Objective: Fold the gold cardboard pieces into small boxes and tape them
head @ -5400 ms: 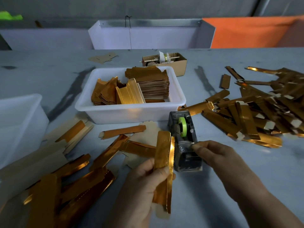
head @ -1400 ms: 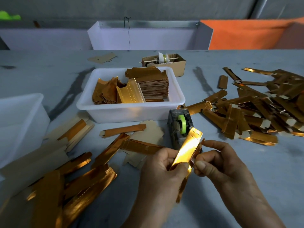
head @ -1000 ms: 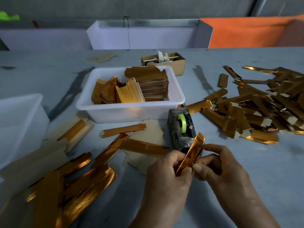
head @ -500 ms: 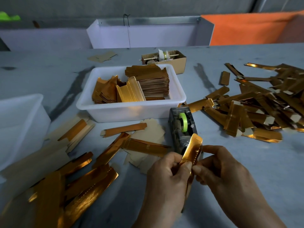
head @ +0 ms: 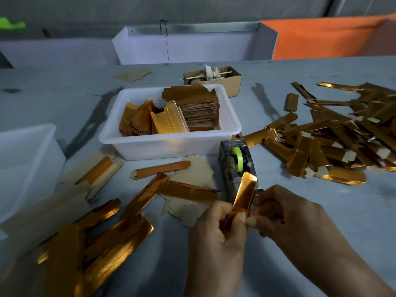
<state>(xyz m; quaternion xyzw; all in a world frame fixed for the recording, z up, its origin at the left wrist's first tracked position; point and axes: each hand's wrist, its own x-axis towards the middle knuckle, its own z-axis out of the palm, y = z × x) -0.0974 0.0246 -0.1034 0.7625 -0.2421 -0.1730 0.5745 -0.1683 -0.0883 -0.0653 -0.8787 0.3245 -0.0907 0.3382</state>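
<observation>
While both hands pinch it, folded gold piece (head: 243, 195) stands tilted just in front of tape dispenser (head: 235, 166).
Left hand (head: 216, 230) thumb + fingers curled round strip's lower part, right hand (head: 285, 217) pinching its right edge; strip's bottom end hidden behind left hand, tape on it too small to tell. Shiny foil strip, scalloped top edge. Loose gold flats (head: 96, 236) at near left, cut off by frame edge. Grey tabletop (head: 353, 211). Dispenser w/ green roll, dark body. White plastic tub (head: 171, 146) w/ stacked blanks beyond. Pile of finished gold boxes (head: 334, 142) at far right, partly out of frame.
</observation>
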